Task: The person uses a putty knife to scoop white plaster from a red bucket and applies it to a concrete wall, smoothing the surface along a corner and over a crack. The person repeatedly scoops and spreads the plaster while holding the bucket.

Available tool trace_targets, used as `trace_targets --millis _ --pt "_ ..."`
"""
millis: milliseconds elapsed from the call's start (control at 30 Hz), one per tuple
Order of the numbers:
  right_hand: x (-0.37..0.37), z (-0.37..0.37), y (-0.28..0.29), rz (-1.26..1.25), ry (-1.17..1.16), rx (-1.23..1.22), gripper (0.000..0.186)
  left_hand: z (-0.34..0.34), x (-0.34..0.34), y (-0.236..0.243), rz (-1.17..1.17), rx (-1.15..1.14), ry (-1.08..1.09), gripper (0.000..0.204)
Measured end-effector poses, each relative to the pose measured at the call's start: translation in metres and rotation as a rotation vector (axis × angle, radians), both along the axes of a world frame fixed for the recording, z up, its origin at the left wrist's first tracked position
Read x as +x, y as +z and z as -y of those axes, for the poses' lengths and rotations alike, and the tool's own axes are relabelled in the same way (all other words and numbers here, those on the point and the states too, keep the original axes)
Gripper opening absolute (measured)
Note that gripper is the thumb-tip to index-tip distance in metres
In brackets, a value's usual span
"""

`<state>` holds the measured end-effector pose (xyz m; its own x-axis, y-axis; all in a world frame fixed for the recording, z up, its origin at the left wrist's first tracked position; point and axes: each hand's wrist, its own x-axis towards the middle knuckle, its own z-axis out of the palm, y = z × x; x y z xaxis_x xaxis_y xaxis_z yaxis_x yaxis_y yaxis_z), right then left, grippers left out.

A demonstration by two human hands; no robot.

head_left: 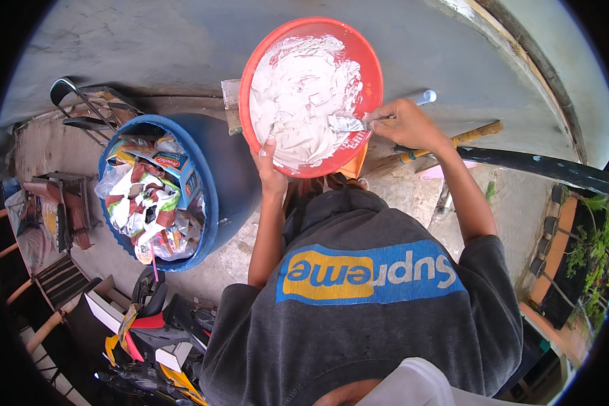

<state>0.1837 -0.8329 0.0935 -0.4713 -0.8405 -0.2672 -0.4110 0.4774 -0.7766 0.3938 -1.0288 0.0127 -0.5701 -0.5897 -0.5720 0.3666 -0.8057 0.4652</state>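
Note:
A red plastic basin [371, 74] is held up in front of my body, against the grey wall behind it. Thick white paste [298, 95], smeared and ridged, covers much of its inside. My left hand [271, 170] grips the basin's near left rim, thumb over the edge and the other fingers hidden beneath. In my right hand [407, 126] is a putty knife [346, 124], pinched by its handle at the right side of the basin. Its flat blade, coated with white, rests at the edge of the paste.
A large blue barrel [213, 203] stuffed with plastic wrappers stands at my left, with a metal-framed chair [88, 123] beyond it. Motorcycles [162, 325] are at lower left. A broom [480, 133] leans by the wall [176, 51] on the right, and potted plants [589, 250] are farther right.

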Motion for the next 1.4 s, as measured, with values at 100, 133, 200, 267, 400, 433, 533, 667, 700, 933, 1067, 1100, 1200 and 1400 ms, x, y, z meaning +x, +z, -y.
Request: trace_targets --millis 100,133,200,267,400,433,533,667,700,933,1067,1100,1200,1400 --pt "0.008 -0.013 -0.015 0.336 -0.059 0.036 0.022 -0.023 0.009 -0.033 0.022 -0.593 -0.131 0.054" --pt "0.013 -0.016 -0.026 0.393 -0.059 0.016 0.023 -0.03 0.009 -0.031 0.043 -0.591 -0.117 0.054" --pt "0.024 -0.022 -0.044 0.502 -0.071 -0.033 0.025 -0.043 0.005 -0.025 0.075 -0.591 -0.102 0.053" --pt "0.038 -0.021 -0.035 0.621 -0.134 -0.004 0.026 -0.054 0.007 -0.026 0.08 -0.583 -0.101 0.054" --pt "0.045 -0.026 -0.034 0.713 -0.144 -0.037 0.031 -0.064 0.008 -0.026 0.017 -0.588 -0.132 0.057" --pt "0.046 -0.026 -0.033 0.703 -0.129 -0.043 0.03 -0.066 0.005 -0.021 0.019 -0.591 -0.109 0.058" --pt "0.05 -0.025 -0.037 0.596 -0.068 -0.148 0.029 -0.073 -0.002 -0.004 0.039 -0.592 -0.056 0.06" --pt "0.05 -0.019 -0.02 0.413 -0.03 -0.163 0.028 -0.071 -0.011 0.01 0.084 -0.534 -0.036 0.062" --pt "0.05 -0.015 -0.018 0.39 0.005 -0.2 0.027 -0.069 -0.013 0.013 0.089 -0.511 -0.032 0.061" --pt "0.01 -0.002 0.036 0.623 -0.221 -0.297 0.028 -0.046 -0.021 0.029 -0.015 -0.322 0.069 0.06" --pt "-0.015 0.0 0.099 0.276 -0.355 -0.382 0.029 -0.033 -0.027 0.024 -0.028 -0.261 0.083 0.059" --pt "-0.016 0.007 0.108 0.092 -0.394 -0.475 0.028 -0.03 -0.028 0.019 -0.037 -0.266 0.08 0.059" --pt "-0.031 0.034 0.116 -0.437 -0.433 -0.652 0.03 -0.024 -0.029 0.009 -0.07 -0.256 0.052 0.059" --pt "-0.033 0.08 0.134 -0.962 -0.389 -0.442 0.032 -0.017 -0.027 0.009 -0.077 -0.221 0.023 0.059"
